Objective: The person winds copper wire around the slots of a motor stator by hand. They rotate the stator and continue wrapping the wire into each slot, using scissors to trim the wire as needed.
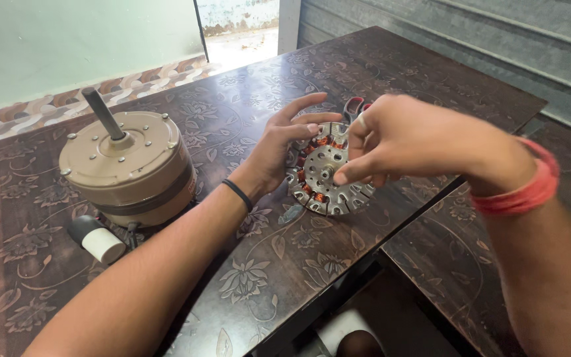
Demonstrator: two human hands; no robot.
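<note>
From the head camera, the dark bench (pixel 246 277) with a flower pattern filled most of the view. Its near edge ran slanting down from the right side toward the bottom middle, and a second dark top (pixel 451 258) sat just past a thin gap there. The far part of the bench was bare, with lots of room to move. The near left part was open too.

There was one round metal stator (pixel 322 175) with holes in its plate and orange copper wire coils. It sat tilted up near the middle of the bench, close to the near edge. There was one big tan motor (pixel 127 165) with a grey shaft sticking up, well apart on the left. One small black and white capacitor (pixel 97 239) lay just in front of the motor. One pair of red-handled scissors (pixel 353 106) peeked out behind the stator.

The left hand (pixel 279 149) was spread wide, fingers apart, touching the left rim of the stator. The right hand (pixel 391 139) was partly curled, with one finger pointing down at the middle of the stator plate. It wore red thread on the wrist.
</note>
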